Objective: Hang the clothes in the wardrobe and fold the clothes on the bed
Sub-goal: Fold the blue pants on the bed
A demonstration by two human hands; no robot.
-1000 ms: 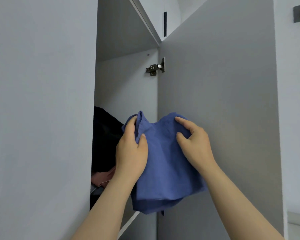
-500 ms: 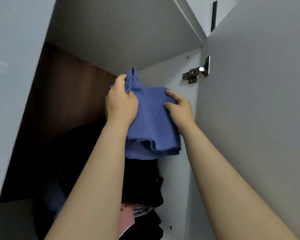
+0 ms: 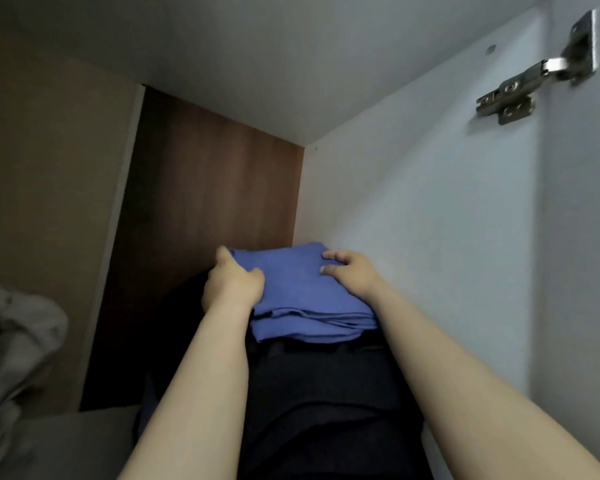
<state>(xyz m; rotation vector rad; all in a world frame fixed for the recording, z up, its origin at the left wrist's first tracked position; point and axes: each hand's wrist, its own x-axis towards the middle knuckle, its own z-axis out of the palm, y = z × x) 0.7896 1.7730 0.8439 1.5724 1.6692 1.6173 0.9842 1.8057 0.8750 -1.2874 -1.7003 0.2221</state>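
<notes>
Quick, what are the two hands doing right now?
Left hand: closed, gripping the left edge of the folded blue cloth.
Right hand: open, fingers resting on top of the cloth.

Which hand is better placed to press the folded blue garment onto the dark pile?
Probably right: the right hand rests atop the folded blue cloth garment, while the left hand grips its left edge.

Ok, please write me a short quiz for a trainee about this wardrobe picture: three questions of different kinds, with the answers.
1. True or false: the blue folded garment hangs from a hanger.
2. The right hand touches the garment: A on top, B underneath, C nowhere.
3. Fill in: the left hand grips the garment's ___ edge.
Key: 1 false; 2 A; 3 left.
</notes>
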